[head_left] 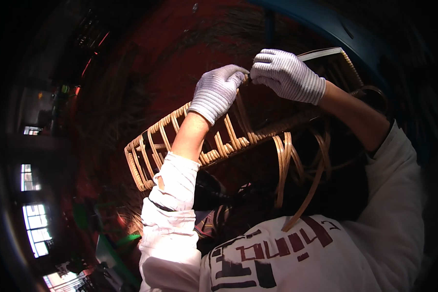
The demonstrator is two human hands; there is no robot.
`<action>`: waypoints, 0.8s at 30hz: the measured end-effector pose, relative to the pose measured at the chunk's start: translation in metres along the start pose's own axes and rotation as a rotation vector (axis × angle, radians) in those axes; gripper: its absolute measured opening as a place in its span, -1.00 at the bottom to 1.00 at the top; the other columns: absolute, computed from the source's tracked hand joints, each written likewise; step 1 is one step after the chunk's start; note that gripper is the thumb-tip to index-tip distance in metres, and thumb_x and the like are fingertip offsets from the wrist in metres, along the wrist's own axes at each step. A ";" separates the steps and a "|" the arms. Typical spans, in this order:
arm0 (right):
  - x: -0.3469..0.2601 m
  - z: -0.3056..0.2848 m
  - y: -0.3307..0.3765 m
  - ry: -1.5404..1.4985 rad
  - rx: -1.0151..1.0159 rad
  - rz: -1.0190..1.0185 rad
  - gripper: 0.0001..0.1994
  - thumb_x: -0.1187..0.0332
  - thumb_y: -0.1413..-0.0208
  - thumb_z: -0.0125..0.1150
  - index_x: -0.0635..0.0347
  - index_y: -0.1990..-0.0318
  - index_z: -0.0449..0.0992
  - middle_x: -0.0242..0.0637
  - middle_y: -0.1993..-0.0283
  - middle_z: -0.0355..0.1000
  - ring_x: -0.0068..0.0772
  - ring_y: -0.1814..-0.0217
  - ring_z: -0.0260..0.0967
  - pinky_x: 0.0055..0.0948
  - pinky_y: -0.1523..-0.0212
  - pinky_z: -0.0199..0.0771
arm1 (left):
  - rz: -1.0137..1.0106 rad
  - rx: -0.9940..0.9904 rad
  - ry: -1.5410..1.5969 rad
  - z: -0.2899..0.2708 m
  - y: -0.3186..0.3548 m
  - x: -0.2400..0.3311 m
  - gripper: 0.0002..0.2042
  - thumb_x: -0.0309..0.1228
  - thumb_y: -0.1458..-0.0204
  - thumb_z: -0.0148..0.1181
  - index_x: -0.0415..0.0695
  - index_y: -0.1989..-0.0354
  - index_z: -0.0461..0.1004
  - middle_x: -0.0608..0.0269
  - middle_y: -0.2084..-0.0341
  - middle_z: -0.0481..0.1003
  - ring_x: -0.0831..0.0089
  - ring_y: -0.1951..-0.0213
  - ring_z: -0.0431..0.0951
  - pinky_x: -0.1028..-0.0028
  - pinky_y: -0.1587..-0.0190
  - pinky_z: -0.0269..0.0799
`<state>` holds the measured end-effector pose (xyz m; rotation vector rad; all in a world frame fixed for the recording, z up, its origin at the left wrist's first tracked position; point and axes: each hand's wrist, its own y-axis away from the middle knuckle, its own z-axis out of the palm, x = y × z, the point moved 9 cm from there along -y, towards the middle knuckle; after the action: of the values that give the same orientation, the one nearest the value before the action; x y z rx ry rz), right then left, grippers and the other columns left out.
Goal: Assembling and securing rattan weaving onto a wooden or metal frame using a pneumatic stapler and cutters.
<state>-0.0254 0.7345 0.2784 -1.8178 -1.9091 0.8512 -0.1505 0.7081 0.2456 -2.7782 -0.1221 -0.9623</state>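
A long rattan frame [163, 121] with wrapped rails and cross bars lies slanted in front of me, its right end farther away. My left hand [214, 92], in a white knit glove, is closed at its far rail. Close beside it on the right, my right hand [282, 73] in a matching glove has its fingers curled together. A small dark piece shows at the fingertips between the hands; I cannot make out what it is. Loose rattan strips [283, 158] hang from the near rail toward my lap, and one long strip [309, 194] reaches my shirt.
Past the right hand, the frame's end carries a pale flat edge [323, 53]. A blue structure [321, 19] runs along the upper right. Dry scraps [204, 36] litter the dark red floor [146, 63]. Bright windows [36, 228] stand at the far left, with green objects [109, 258] nearer.
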 end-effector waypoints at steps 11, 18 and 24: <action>0.030 0.015 -0.014 -0.131 -0.136 0.234 -0.89 0.46 -0.03 0.29 0.30 0.33 0.52 -0.15 0.34 0.49 -0.12 0.24 0.50 -0.29 0.18 0.53 | 0.014 0.088 -0.130 0.003 0.003 0.002 -0.75 -0.20 -0.06 0.13 -0.01 0.16 0.59 0.06 0.19 0.58 0.02 0.12 0.58 0.15 0.03 0.49; 0.056 0.022 -0.020 -0.209 -0.190 0.388 -0.91 0.49 0.02 0.29 0.27 0.33 0.55 -0.13 0.35 0.52 -0.11 0.24 0.52 -0.29 0.15 0.54 | -0.064 0.088 -0.218 0.002 -0.003 0.015 -0.68 -0.13 0.02 0.29 -0.08 0.20 0.54 0.09 0.19 0.58 0.04 0.11 0.58 0.16 0.03 0.49; 0.084 0.016 -0.013 -0.280 -0.239 0.557 -0.86 0.39 -0.04 0.33 0.26 0.31 0.56 -0.10 0.33 0.55 -0.11 0.25 0.55 -0.31 0.15 0.55 | -0.171 0.132 -0.238 0.005 -0.016 0.011 -0.65 -0.11 0.02 0.29 0.01 0.09 0.59 0.12 0.16 0.60 0.06 0.11 0.59 0.19 0.04 0.49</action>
<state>-0.0545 0.8151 0.2628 -2.5606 -1.7328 1.1412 -0.1412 0.7250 0.2513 -2.7815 -0.4481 -0.6276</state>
